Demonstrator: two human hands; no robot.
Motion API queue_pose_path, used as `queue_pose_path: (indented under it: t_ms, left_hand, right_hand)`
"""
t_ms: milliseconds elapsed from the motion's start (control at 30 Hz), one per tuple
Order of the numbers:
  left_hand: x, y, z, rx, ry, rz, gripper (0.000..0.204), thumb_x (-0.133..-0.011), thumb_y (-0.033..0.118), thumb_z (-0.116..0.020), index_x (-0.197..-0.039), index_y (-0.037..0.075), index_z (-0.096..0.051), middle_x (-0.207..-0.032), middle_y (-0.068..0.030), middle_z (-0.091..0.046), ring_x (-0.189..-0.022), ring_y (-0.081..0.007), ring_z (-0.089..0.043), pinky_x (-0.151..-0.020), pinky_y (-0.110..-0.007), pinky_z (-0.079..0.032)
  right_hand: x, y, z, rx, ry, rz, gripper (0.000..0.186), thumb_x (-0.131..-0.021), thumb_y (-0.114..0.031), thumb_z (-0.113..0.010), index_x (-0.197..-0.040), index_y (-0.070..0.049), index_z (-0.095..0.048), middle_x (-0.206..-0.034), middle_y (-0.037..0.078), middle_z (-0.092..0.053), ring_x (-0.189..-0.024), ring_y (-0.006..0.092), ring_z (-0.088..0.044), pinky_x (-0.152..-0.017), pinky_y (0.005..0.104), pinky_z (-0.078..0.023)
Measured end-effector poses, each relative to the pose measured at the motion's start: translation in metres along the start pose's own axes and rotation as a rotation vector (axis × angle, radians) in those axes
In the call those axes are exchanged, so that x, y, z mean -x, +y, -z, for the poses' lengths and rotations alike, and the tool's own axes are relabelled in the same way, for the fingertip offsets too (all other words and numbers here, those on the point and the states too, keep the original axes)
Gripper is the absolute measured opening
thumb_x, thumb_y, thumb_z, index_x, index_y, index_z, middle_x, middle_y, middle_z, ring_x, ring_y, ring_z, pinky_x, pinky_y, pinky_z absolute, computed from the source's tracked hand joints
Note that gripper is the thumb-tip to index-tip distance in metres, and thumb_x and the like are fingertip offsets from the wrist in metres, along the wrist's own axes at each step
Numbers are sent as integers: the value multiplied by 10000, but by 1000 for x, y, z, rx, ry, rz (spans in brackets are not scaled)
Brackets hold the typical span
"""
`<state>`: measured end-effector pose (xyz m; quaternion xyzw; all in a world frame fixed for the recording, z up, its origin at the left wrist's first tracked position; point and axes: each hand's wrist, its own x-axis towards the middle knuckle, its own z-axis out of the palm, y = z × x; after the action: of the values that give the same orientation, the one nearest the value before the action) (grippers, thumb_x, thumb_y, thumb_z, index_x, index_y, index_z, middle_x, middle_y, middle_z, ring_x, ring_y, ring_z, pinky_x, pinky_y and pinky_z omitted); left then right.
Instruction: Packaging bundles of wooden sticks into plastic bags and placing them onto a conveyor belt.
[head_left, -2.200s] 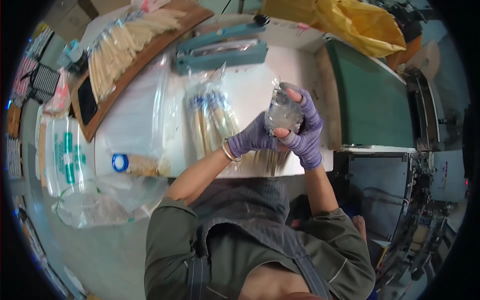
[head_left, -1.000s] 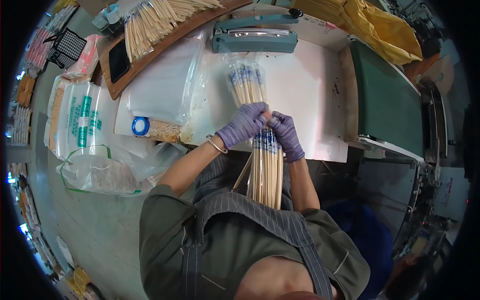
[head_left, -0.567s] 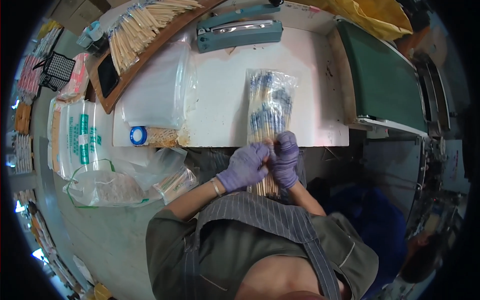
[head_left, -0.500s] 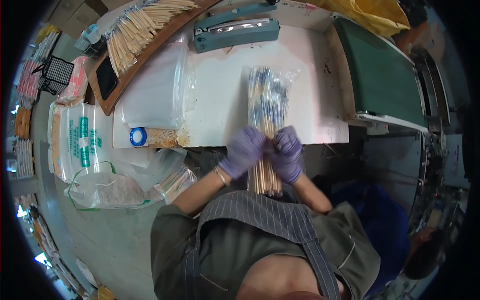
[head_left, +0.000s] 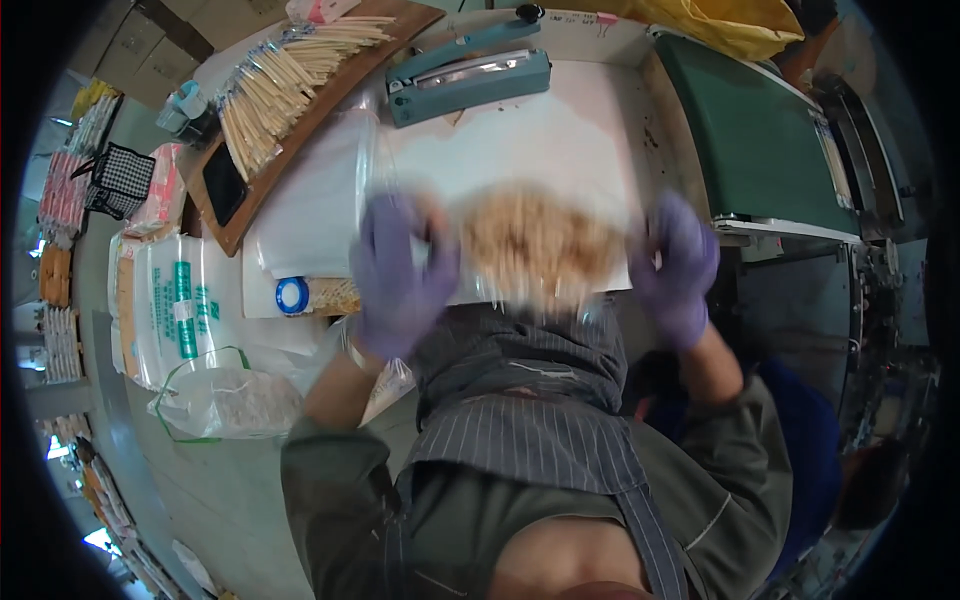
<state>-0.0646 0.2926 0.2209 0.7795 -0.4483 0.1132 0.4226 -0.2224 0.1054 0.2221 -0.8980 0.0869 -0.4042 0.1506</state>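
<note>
A plastic-wrapped bundle of light wooden sticks (head_left: 540, 240), heavily blurred, shows its ends at the front middle of the white worktop (head_left: 510, 130). Whether it rests or is in the air, I cannot tell. To its left is my left hand (head_left: 400, 275) in a purple fingerless glove, raised and smeared by motion. My right hand (head_left: 672, 275), gloved likewise and also blurred, is at its right side. Neither hand's grip can be made out. Clear plastic bags (head_left: 305, 200) lie left of the bundle, with a blue tape roll (head_left: 292, 294) below them.
A teal heat sealer (head_left: 468, 95) stands at the back. A wooden board (head_left: 350, 70) holds bundled sticks (head_left: 280, 85) and a black phone (head_left: 226, 182). A green panel (head_left: 750, 130) bounds the right, a yellow sack (head_left: 720, 25) behind it. Packed bags (head_left: 220, 400) sit lower left.
My hands have moved from together on the long bundle to wide apart at either side of it. The bundle has turned from lying lengthwise to end-on.
</note>
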Motion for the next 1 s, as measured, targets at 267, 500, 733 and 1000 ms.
queue_pose_path:
  t_ms: [267,500,733,1000]
  left_hand:
    - [-118,-42,-13,162,-10,-5,156,-647,-30,-471,-774,-5,-558,-723,-155,-564,-659,-276,-550,-637,-333,-443]
    - [-121,-40,3,553,-75,308,74,-787,9,-476,-779,-15,-546,-697,-45,-552,-534,-95,-555,-475,-212,-481]
    - [-103,-40,-18,929,-140,371,74,-786,-43,-479,-792,-29,-551,-806,-90,-583,-649,-153,-608,-549,-236,-527]
    - [-68,-94,-111,764,-319,145,676,-559,215,-795,-1116,42,-452,-1091,-86,-517,-976,-158,-513,-851,-286,-423]
  right_hand:
    - [-120,25,-27,-40,-14,34,73,-686,1,-533,-749,-27,-555,-579,160,-512,-490,259,-508,-502,319,-418]
    - [-139,27,-27,-117,-3,-95,152,-693,-4,-528,-839,2,-572,-670,161,-554,-602,241,-575,-611,293,-460]
    - [-104,-14,-79,278,-72,233,455,-672,-103,-614,-1095,-38,-458,-959,145,-528,-907,324,-516,-757,386,-437]
    - [-172,55,-134,-142,-111,220,139,-702,-126,-592,-802,-48,-536,-677,109,-557,-617,333,-549,-532,358,-441]
